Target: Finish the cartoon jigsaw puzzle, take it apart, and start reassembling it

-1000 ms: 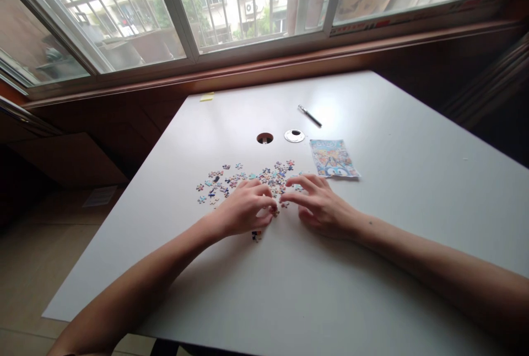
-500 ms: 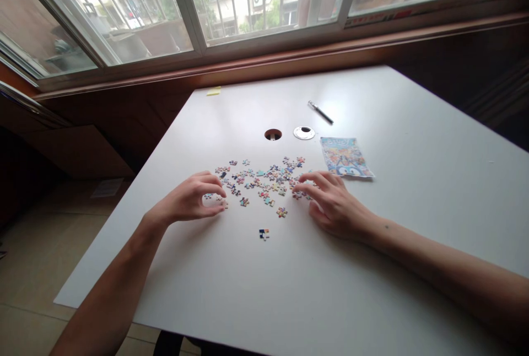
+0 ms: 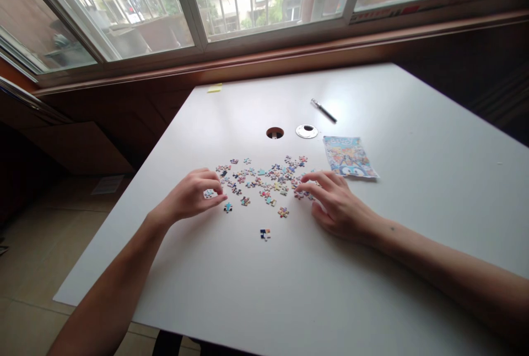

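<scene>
Many small, colourful jigsaw pieces (image 3: 259,182) lie loose in a wide patch on the white table. At the patch's left edge is my left hand (image 3: 194,195), its fingers curved and the thumb tip close to the index fingertip, with no piece visible between them. Just beyond that thumb lies a turquoise and dark jigsaw piece (image 3: 228,208). My right hand (image 3: 339,201) rests at the right edge, fingers apart and bent over some pieces, partly covering them. Nearer to me, a few joined dark-blue, orange and pale pieces (image 3: 265,234) sit apart from the patch.
A colourful printed packet (image 3: 350,156) lies beyond my right hand. Farther back are a pen (image 3: 323,111), a round metal cover (image 3: 306,131) and a cable hole (image 3: 275,133). Yellow tape (image 3: 214,88) marks the far left corner, below a barred window.
My left thumb has lifted and come nearer the index finger, uncovering the turquoise piece. My right hand has hardly moved; the view has shifted slightly.
</scene>
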Demonstrator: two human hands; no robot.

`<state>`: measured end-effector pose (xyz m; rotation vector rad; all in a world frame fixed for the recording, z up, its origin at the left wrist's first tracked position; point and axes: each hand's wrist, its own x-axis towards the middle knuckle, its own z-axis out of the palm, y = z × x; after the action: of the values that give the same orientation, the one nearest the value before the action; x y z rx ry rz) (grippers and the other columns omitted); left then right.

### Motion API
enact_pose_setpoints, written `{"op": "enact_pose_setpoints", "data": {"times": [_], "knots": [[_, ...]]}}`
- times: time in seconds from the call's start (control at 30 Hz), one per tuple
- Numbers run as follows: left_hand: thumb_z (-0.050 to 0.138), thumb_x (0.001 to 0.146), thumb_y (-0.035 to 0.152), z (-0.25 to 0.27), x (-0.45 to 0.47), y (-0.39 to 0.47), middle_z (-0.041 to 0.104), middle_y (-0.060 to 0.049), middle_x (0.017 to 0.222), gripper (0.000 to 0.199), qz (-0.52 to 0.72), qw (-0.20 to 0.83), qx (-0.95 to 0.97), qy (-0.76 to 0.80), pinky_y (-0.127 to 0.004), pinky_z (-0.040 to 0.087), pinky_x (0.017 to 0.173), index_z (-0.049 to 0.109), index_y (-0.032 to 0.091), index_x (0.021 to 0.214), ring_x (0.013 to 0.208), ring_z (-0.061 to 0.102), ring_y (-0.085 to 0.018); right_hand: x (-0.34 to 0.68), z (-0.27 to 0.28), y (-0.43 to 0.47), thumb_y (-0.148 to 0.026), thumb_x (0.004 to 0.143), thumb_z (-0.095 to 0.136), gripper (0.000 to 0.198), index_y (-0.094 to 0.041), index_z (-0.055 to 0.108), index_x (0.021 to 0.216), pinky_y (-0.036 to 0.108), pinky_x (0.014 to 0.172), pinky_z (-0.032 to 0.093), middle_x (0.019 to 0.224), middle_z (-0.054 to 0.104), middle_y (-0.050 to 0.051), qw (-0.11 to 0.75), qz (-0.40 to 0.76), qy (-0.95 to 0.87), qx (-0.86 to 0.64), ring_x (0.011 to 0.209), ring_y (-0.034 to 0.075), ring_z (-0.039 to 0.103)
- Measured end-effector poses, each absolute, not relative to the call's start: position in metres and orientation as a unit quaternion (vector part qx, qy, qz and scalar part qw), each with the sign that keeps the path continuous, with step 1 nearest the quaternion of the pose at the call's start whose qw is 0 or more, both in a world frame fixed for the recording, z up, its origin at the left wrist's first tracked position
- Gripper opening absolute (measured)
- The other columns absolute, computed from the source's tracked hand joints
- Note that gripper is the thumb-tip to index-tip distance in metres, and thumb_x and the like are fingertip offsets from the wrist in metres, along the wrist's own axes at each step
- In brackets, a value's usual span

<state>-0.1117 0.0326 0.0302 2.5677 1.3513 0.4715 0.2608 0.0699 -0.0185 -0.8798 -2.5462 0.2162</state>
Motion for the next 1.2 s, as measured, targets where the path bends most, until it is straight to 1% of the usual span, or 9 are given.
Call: {"op": "enact_pose_setpoints", "data": {"times": [0.17,0.43,0.53,0.63,0.9,0.97,1.03,1.1,1.2], "knots": [[0.067,0.089,0.031,0.026,-0.125,0.038,0.068,-0.005,0.089,0.012,0.143,0.078,0.874,0.458,-0.031,0.048,0.078,0.076,0.023,0.091,0.086,0.06,-0.019,0.261,-0.018,0.07,-0.003,0.075,0.052,0.05,-0.024,0.055,0.12,0.053,0.097,0.042,0.128,0.056,0.011,0.217,0.075,-0.921,-0.315,0.118,0.032,0.048],[0.06,0.091,0.023,0.027,-0.118,0.037,0.067,-0.003,0.084,0.017,0.175,0.01,0.879,0.444,-0.032,0.047,0.081,0.072,0.022,0.079,0.082,0.06,-0.017,0.26,-0.018,0.069,-0.004,0.076,0.052,0.049,-0.026,0.056,0.12,0.053,0.097,0.042,0.128,0.057,0.011,0.223,0.081,-0.918,-0.317,0.119,0.031,0.049],[0.06,0.092,0.025,0.029,-0.111,0.032,0.067,-0.003,0.08,0.02,0.144,0.039,0.894,0.422,-0.032,0.047,0.08,0.072,0.022,0.076,0.079,0.06,-0.016,0.26,-0.018,0.07,-0.003,0.075,0.052,0.051,-0.026,0.055,0.12,0.053,0.097,0.042,0.128,0.057,0.011,0.224,0.081,-0.918,-0.316,0.119,0.031,0.049],[0.057,0.095,0.024,0.03,-0.109,0.029,0.068,-0.004,0.083,0.021,0.122,0.087,0.895,0.419,-0.029,0.048,0.074,0.076,0.023,0.084,0.078,0.062,-0.016,0.26,-0.018,0.07,-0.002,0.075,0.051,0.051,-0.026,0.054,0.121,0.053,0.097,0.042,0.128,0.057,0.011,0.221,0.079,-0.92,-0.315,0.118,0.031,0.048],[0.06,0.092,0.032,0.04,-0.133,0.034,0.067,-0.006,0.096,0.017,0.153,0.024,0.844,0.513,-0.035,0.049,0.087,0.072,0.02,0.089,0.095,0.06,-0.021,0.26,-0.018,0.07,-0.003,0.076,0.051,0.05,-0.026,0.053,0.12,0.052,0.096,0.042,0.128,0.056,0.011,0.217,0.076,-0.921,-0.315,0.118,0.031,0.048],[0.061,0.092,0.04,0.036,-0.131,0.034,0.066,-0.008,0.108,0.024,0.133,0.029,0.842,0.522,-0.038,0.048,0.094,0.071,0.021,0.102,0.105,0.058,-0.024,0.261,-0.018,0.07,-0.002,0.076,0.051,0.05,-0.026,0.052,0.12,0.051,0.096,0.042,0.128,0.056,0.011,0.216,0.074,-0.922,-0.313,0.117,0.031,0.048],[0.061,0.09,0.052,0.029,-0.123,0.033,0.059,-0.011,0.131,0.047,0.111,0.038,0.833,0.54,-0.043,0.044,0.103,0.063,0.022,0.127,0.122,0.052,-0.029,0.261,-0.019,0.07,-0.003,0.076,0.051,0.049,-0.025,0.052,0.119,0.051,0.096,0.042,0.127,0.056,0.011,0.216,0.074,-0.921,-0.315,0.117,0.031,0.048],[0.058,0.089,0.063,0.017,-0.113,0.031,0.041,-0.015,0.153,0.075,0.078,0.052,0.823,0.56,-0.051,0.035,0.113,0.041,0.023,0.15,0.141,0.036,-0.036,0.261,-0.019,0.07,-0.004,0.076,0.051,0.047,-0.024,0.052,0.118,0.05,0.096,0.042,0.126,0.057,0.012,0.217,0.076,-0.919,-0.321,0.117,0.031,0.049],[0.049,0.09,0.071,0.001,-0.095,0.029,0.012,-0.015,0.167,0.093,0.026,0.072,0.821,0.566,-0.058,0.017,0.121,0.014,0.023,0.16,0.153,0.011,-0.04,0.26,-0.021,0.07,-0.008,0.078,0.052,0.046,-0.022,0.05,0.122,0.051,0.099,0.041,0.128,0.056,0.013,0.217,0.068,-0.91,-0.347,0.119,0.031,0.049]]}}
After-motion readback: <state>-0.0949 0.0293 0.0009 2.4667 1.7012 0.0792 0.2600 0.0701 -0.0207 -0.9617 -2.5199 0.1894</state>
